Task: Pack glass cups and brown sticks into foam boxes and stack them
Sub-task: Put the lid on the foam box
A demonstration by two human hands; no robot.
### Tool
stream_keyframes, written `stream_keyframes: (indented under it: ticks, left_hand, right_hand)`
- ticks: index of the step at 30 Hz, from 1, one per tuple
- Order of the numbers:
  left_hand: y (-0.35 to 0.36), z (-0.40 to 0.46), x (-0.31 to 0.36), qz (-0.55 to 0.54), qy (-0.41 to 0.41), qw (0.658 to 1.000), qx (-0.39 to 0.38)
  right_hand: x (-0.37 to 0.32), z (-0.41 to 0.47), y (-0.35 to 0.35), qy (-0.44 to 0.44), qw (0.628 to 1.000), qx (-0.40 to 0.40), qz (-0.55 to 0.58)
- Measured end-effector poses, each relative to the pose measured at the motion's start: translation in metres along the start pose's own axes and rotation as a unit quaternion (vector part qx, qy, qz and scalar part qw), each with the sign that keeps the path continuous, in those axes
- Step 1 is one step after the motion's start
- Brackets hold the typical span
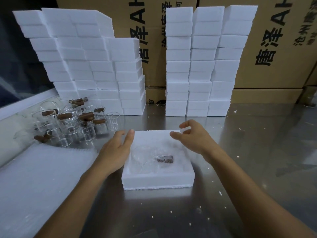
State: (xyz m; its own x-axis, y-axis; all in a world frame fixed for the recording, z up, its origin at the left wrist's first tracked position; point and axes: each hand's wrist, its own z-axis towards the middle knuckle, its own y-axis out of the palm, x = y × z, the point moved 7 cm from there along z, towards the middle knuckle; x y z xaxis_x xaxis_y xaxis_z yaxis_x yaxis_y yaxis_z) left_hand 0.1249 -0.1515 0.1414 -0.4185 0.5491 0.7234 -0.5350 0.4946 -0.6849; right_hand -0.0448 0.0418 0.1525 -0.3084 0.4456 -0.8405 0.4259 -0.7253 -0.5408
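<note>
even overhead light falls on a steel table [257, 152], whose brushed surface throws soft glare and blurred reflections. white foam stacks [197, 62] are bright, nearly washed out. wide-angle distortion bows the cardboard cartons [274, 48] at the edges. the upper left corner sits dark; fine detail is slightly soft.

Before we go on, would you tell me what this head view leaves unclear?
- Open foam box: the glass cup is a faint blur; only the brown stick shows.
- Left hand, right hand: contact with the box unclear.
- Loose cups: overlapping, uncountable.
- Cardboard cartons: print cut off, hidden by foam stacks.
</note>
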Motion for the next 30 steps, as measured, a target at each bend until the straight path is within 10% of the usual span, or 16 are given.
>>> stream_keyframes:
  ticks: [5,13,21,30]
  left_hand:
    - [0.013,-0.005,0.004,-0.128,-0.012,0.991,-0.030]
    - [-0.064,-0.015,0.040,-0.347,0.071,0.903,0.242]
    - [-0.034,-0.009,0.031,-0.303,-0.004,0.951,-0.065]
    - [-0.029,-0.013,0.024,-0.110,-0.022,0.989,-0.093]
  right_hand:
    - [0.009,-0.004,0.009,0.038,0.993,-0.044,0.103]
    - [-0.048,-0.018,-0.044,-0.052,0.991,0.065,0.107]
    - [-0.051,-0.030,-0.044,-0.029,0.999,-0.033,-0.004]
    - [-0.031,-0.020,-0.018,-0.022,0.989,-0.107,-0.098]
